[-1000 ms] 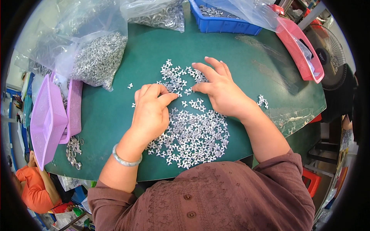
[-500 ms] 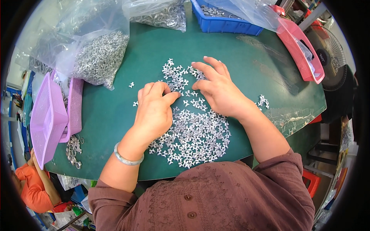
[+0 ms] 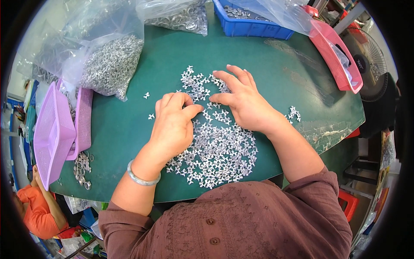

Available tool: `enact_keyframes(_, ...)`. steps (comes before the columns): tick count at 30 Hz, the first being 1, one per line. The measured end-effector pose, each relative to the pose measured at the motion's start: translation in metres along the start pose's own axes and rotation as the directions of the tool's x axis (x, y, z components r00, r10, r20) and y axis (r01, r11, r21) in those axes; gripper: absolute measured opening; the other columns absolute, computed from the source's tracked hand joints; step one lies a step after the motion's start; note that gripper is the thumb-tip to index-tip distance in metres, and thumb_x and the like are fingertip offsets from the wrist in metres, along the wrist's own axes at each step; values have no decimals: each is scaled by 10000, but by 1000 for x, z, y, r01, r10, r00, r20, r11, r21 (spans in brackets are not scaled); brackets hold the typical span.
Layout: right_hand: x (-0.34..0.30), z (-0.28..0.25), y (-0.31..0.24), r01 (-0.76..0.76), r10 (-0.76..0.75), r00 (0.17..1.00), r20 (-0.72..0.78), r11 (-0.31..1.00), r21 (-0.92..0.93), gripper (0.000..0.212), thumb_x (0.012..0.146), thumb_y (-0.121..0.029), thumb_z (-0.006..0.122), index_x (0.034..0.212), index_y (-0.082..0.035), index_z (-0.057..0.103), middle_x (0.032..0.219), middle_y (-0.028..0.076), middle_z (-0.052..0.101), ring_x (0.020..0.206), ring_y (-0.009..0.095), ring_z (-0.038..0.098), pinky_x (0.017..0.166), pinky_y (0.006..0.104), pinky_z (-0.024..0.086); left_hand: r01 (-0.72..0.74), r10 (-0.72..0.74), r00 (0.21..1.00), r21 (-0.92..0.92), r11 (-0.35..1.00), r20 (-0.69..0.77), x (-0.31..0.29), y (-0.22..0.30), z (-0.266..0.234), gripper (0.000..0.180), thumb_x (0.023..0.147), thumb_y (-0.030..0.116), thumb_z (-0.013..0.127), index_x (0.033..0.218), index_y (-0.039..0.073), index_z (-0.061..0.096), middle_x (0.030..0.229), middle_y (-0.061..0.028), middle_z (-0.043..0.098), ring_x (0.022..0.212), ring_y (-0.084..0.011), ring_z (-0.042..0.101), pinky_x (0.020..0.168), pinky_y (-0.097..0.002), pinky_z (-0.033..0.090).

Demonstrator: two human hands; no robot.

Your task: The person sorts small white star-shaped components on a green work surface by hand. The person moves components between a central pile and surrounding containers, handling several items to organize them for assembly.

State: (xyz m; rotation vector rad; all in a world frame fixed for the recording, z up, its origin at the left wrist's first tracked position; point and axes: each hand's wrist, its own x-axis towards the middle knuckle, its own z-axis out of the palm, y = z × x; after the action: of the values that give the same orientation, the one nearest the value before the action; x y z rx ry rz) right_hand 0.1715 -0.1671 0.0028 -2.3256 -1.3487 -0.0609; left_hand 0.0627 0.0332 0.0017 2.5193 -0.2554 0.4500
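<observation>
A large pile of small silver bow-shaped metal pieces point(image 3: 220, 155) lies on the green table, with a smaller cluster point(image 3: 195, 84) of them farther off. My left hand point(image 3: 172, 121) rests palm down between the two groups, its fingers curled under and the thumb pointing right at some pieces. Whatever is beneath those fingers is hidden. My right hand point(image 3: 248, 101) hovers over the right side of the smaller cluster. Its fingers are spread, and the thumb tip reaches down among the loose pieces.
A clear bag of similar pieces point(image 3: 112, 64) and purple baskets point(image 3: 54, 134) stand at the left, beside loose metal rings point(image 3: 82, 168). A blue tray point(image 3: 254, 28) and pink basket point(image 3: 338, 60) line the far side. A co-worker's orange sleeve point(image 3: 41, 211) shows at lower left.
My right thumb has moved left and down toward the pieces by my left thumb. My left hand has shifted very slightly right.
</observation>
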Motion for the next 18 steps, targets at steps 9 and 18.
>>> enact_keyframes(9,-1,-11,9,51,-48,998,-34,995,84,381,769,34,592,1048,-162,760,1446,156,488,1417,426,321,1165,630,223,-77,78,992,-6,997,97,0,1,-2,402,719,-102,559,1025,82,745,1049,-92,588,1042,-295,536,957,-406,389)
enact_keyframes(18,-6,-13,15,-90,88,995,-51,995,-42,336,794,31,594,1026,-144,763,1444,146,493,1403,433,339,1155,627,236,-112,101,985,70,991,143,5,12,5,408,757,-81,553,1066,101,746,1085,-107,585,1088,-300,535,996,-424,363)
